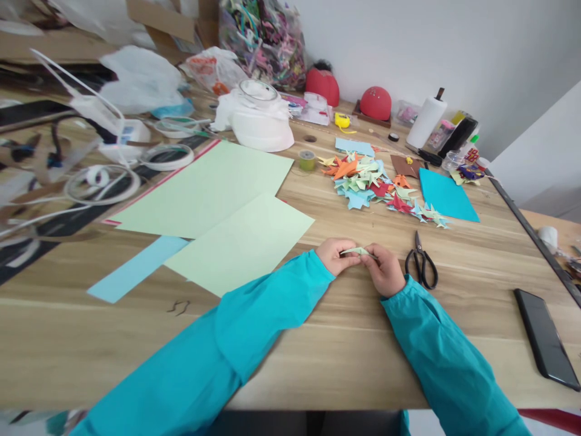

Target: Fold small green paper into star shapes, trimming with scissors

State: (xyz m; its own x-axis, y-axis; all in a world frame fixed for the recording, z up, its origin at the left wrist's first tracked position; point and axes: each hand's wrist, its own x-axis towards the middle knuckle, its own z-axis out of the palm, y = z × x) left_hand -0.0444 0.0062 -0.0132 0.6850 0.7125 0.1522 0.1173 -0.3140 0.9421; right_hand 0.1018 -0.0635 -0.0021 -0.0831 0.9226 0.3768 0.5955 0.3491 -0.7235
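Observation:
Between my two hands, just above the wooden table, is a small folded piece of pale green paper [357,250]. My left hand [334,255] pinches its left end, and my right hand [384,266] pinches the right end. The fingers partly cover it, so its full shape does not show. Black-handled scissors [422,263] lie beside my right hand, points away from me. Farther back sits a pile of folded paper stars [358,178] in green, orange, red and blue. Large pale green sheets [247,242] lie to the left of my left hand.
A blue paper strip [136,269] lies at the left, near white cables [102,181]. A phone [547,336] rests at the right. Behind the pile are a turquoise sheet [448,194], a thread spool [307,160], a yellow tape measure [342,120] and red domes [376,103].

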